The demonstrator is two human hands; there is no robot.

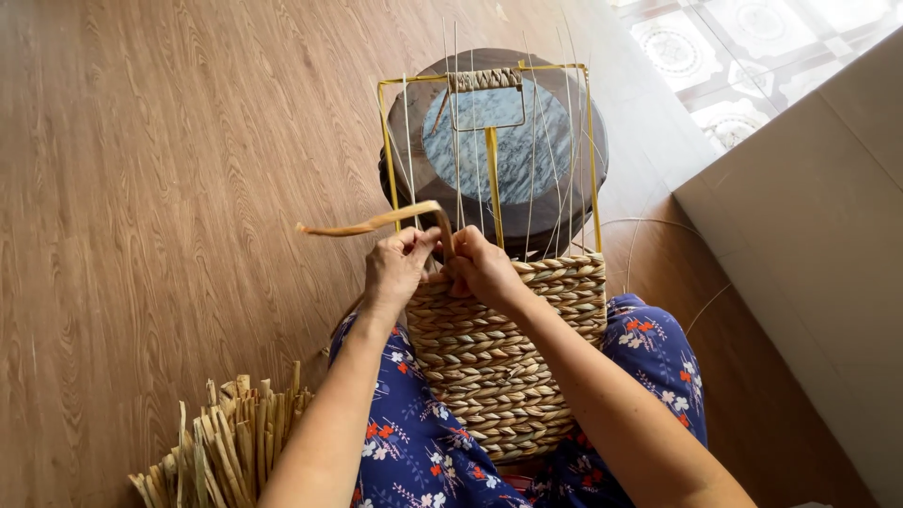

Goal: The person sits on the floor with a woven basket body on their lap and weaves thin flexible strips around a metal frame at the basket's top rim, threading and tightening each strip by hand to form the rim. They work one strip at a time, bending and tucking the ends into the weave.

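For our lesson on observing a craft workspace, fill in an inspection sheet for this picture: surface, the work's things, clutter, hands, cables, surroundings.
Surface: wood-grain floor.
Work's things: half-woven basket on the person's lap, built on a yellow wire frame with thin upright wires; a flat straw strand bends up from the weave.
Clutter: bundle of cut straw on the floor, lower left.
Hands: left hand and right hand pinch the strand at the basket's top edge.
Cables: nothing seen.
Surroundings: round dark stool with a stone inlay behind the frame; pale wall at right; patterned tiles top right.

Rough woven-straw basket (503, 367) on yellow metal frame (593, 160).
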